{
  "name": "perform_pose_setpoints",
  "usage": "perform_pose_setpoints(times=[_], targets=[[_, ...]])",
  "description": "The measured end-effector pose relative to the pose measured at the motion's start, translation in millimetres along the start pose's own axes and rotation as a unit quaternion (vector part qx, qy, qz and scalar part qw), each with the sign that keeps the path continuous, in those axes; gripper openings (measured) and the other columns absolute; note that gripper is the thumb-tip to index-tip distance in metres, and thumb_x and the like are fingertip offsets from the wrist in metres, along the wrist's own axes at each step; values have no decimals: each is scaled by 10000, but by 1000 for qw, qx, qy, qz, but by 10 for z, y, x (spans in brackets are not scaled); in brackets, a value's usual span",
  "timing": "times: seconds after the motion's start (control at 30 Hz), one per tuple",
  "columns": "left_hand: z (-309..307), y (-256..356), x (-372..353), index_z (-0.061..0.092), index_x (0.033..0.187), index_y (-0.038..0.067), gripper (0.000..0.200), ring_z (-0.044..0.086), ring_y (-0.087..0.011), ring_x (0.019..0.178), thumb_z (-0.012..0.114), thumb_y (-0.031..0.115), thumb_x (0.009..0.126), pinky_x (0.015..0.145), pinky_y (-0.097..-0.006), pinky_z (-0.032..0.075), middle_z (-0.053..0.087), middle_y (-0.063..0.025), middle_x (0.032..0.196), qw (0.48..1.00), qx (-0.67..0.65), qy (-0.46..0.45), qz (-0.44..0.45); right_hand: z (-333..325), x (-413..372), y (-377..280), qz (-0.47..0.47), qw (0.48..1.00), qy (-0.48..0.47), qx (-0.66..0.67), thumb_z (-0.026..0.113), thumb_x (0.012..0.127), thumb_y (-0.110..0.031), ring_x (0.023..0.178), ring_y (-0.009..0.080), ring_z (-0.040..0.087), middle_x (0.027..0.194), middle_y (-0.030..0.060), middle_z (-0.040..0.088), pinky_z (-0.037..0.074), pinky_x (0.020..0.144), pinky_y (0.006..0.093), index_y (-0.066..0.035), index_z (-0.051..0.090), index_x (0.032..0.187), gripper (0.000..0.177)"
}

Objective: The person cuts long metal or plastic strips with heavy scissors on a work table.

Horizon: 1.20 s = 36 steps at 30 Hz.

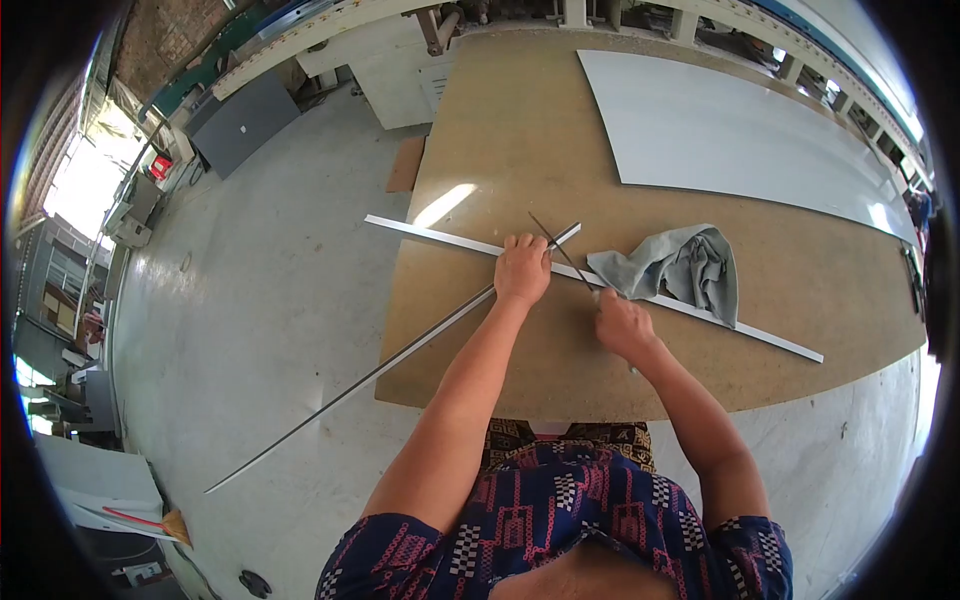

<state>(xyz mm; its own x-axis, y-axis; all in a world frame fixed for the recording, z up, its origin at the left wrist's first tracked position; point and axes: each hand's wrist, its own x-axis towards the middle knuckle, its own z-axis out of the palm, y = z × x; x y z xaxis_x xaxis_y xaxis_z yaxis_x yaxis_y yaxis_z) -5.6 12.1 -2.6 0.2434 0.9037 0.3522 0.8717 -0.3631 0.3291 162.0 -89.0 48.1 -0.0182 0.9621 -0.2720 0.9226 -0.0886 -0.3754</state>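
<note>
My left hand [523, 268] is closed over the spot where two long strips cross, gripping the thin metal strip [390, 362]. That strip runs from the lower left, past the table edge, to a short end beyond my fingers. Beneath it lies a straight white strip [770, 342], slanting across the table. In my closed right hand [623, 325] is a slim dark file [563, 252], its blade pointing up and left across both strips near the short end. A crumpled grey-green cloth [690, 262] rests over the white strip, right of the file.
The brown table [490, 130] has a rounded front edge close to my body. A large white panel [740, 125] lies at its far right. Behind it runs a machine frame [685, 25]. A dark grey board [243, 122] leans at the far left above the concrete floor [240, 300].
</note>
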Motion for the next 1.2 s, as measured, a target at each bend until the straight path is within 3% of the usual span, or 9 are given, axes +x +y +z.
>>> perform_pose_setpoints(times=[0.17, 0.47, 0.77, 1.03, 1.2], targets=[[-9, -2, 7, 539, 851, 86, 126, 514, -285, 911, 563, 204, 816, 736, -419, 481, 543, -70, 909, 1000, 4, 3, -6, 179, 636, -222, -12, 999, 32, 30, 478, 798, -119, 908, 404, 610, 935, 258, 626, 477, 801, 456, 15, 492, 971, 219], [-3, -2, 4, 542, 857, 94, 120, 513, -279, 908, 578, 198, 808, 727, -412, 484, 539, -60, 904, 1000, -3, 5, -6, 41, -57, 62, -7, 1000, -5, -28, 477, 821, -150, 903, 390, 617, 925, 247, 633, 483, 780, 445, 16, 481, 982, 230], [-7, 3, -1, 553, 879, 108, 126, 506, -271, 923, 557, 225, 832, 737, -403, 482, 540, -54, 914, 1000, 16, -3, -1, 177, 488, -181, -15, 998, 52, 16, 494, 804, -136, 887, 397, 620, 900, 243, 636, 487, 782, 452, 21, 494, 970, 229], [-4, 18, -5, 541, 855, 88, 123, 517, -287, 901, 574, 196, 808, 733, -407, 484, 548, -67, 901, 1000, 8, 6, -7, 29, -57, 59, -8, 1000, 7, 3, 507, 794, -133, 884, 406, 617, 891, 249, 633, 482, 783, 466, 23, 493, 984, 245], [-1, 7, -2, 541, 868, 90, 124, 513, -286, 908, 571, 196, 810, 743, -407, 481, 547, -69, 915, 1000, 14, 8, 4, 169, 469, -157, -12, 999, 46, 26, 511, 793, -137, 877, 407, 618, 888, 252, 632, 485, 776, 467, 17, 493, 981, 244]])
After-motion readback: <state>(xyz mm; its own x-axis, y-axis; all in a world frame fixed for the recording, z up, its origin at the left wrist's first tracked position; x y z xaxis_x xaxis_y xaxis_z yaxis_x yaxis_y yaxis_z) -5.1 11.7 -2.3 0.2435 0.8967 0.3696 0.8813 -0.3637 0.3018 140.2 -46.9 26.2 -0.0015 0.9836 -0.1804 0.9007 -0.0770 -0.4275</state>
